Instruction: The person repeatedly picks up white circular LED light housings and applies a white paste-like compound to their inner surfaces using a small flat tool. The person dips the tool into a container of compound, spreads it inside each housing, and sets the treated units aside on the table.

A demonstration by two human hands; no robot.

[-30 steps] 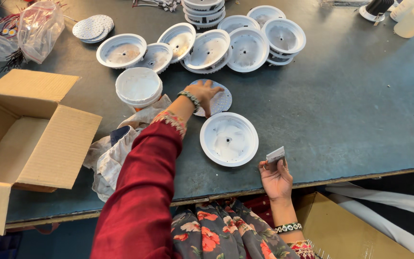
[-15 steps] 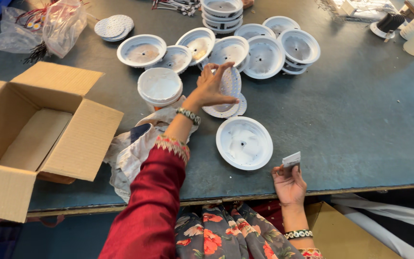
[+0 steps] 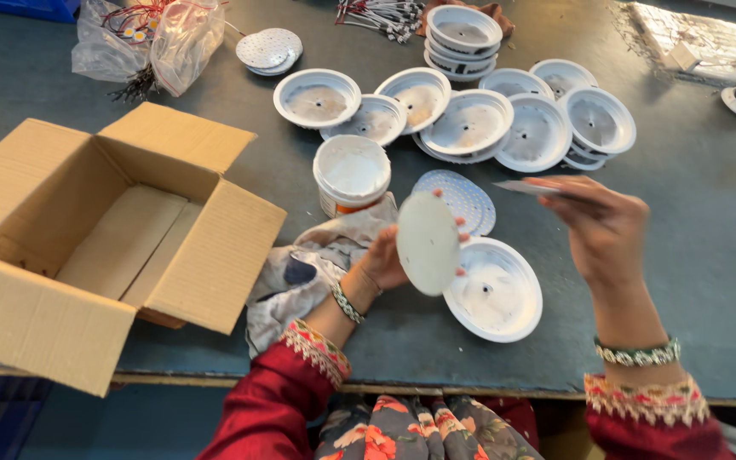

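My left hand holds a round white disc upright by its edge, just above the table. My right hand is raised to the right of it and pinches a small flat grey card between its fingers. Below the disc lies a white round lamp housing, open side up. A stack of perforated white discs lies behind my left hand. A crumpled grey cloth lies under my left wrist.
An open cardboard box stands at the left. A white tub stands behind the cloth. Several white housings lie at the back. More discs, a plastic bag and a bundle of wires lie further back.
My left hand has lifted one disc off the stack and brought it toward me, upright. My right hand has risen from the table edge with the card.
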